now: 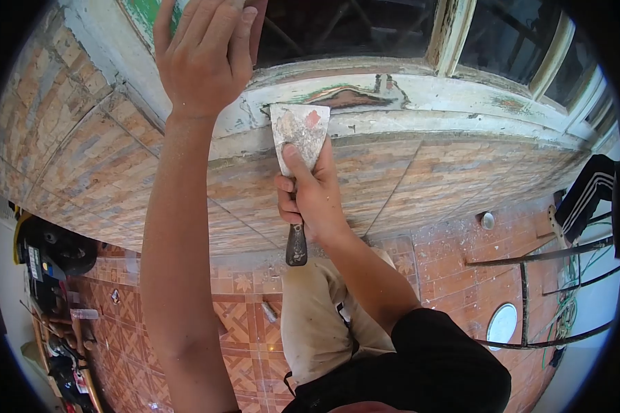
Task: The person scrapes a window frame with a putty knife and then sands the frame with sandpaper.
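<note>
My right hand [313,189] is wrapped round a paint scraper [300,124], thumb pressed on its wide, paint-smeared blade. The dark handle sticks out below the fist, and the blade's edge points up at the white window frame [448,103]. Just beyond the blade, a patch of peeled paint [355,96] shows brown wood with green traces. Higher up on the left, my left hand [203,58] lies against the frame's upright with its fingers stretched out; the fingertips run to the picture's top edge.
Stone-patterned tiles [379,168] cover the wall below the sill. Paint flakes dot the tiled floor [448,275]. A black metal rack [523,303], a round white lid [503,323] and a green hose [565,313] are at right, near another person's leg [589,193]. Tools [62,344] lie at left.
</note>
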`<state>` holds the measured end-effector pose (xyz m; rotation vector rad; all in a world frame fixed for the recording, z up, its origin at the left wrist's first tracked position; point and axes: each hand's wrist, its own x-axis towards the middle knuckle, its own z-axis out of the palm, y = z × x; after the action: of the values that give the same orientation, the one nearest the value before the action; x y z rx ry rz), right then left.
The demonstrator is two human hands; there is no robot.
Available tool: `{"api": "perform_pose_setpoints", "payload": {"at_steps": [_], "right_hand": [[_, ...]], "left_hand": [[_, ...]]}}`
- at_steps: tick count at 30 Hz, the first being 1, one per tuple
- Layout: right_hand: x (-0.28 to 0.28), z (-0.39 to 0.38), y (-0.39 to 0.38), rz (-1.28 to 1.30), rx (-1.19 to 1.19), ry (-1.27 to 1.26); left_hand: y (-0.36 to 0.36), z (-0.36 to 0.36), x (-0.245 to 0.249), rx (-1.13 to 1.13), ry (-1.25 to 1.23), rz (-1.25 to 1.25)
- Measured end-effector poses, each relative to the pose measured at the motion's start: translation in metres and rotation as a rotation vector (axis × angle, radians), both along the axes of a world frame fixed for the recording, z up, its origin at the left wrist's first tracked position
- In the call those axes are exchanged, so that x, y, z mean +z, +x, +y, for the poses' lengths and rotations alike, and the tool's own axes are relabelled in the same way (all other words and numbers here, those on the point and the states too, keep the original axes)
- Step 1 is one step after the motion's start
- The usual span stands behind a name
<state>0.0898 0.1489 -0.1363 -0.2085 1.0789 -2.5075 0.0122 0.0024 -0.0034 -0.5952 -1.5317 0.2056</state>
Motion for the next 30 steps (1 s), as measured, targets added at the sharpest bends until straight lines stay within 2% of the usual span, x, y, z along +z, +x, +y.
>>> {"api": "perform_pose_setpoints", "payload": {"at_steps": [2, 5, 8, 12, 15, 18, 20, 26, 30], "right_hand": [[-0.007, 0.0, -0.002, 0.029, -0.014, -0.05], [-0.014, -0.001, -0.002, 0.061, -0.005, -0.002], [0.001, -0.005, 0.0, 0.053, 0.009, 0.023], [-0.005, -0.001, 0.002, 0.071, -0.037, 0.049], [0.004, -0.002, 0.0, 0.078, 0.004, 0.053], [-0.004, -0.002, 0.001, 0.102, -0.023, 0.036], [0.0, -0.001, -0.002, 0.102, -0.025, 0.068], [-0.001, 0.003, 0.0, 0.063, 0.011, 0.057], [0.004, 0.003, -0.003, 0.081, 0.035, 0.055]], "left_hand": [[0.006, 0.002, 0.002, 0.064, 0.023, -0.055], [-0.002, -0.001, 0.001, -0.007, 0.005, 0.004], [-0.009, -0.008, -0.003, 0.03, 0.042, 0.028], [-0.007, -0.005, 0.0, 0.024, 0.043, 0.042], [-0.001, -0.001, 0.0, -0.004, 0.006, -0.001], [0.004, -0.001, 0.0, 0.071, 0.007, -0.042], [-0.003, -0.003, 0.001, -0.008, 0.002, 0.01], [0.005, 0.002, 0.001, 0.063, 0.016, -0.036], [-0.002, -0.002, 0.001, -0.016, -0.025, 0.016]]}}
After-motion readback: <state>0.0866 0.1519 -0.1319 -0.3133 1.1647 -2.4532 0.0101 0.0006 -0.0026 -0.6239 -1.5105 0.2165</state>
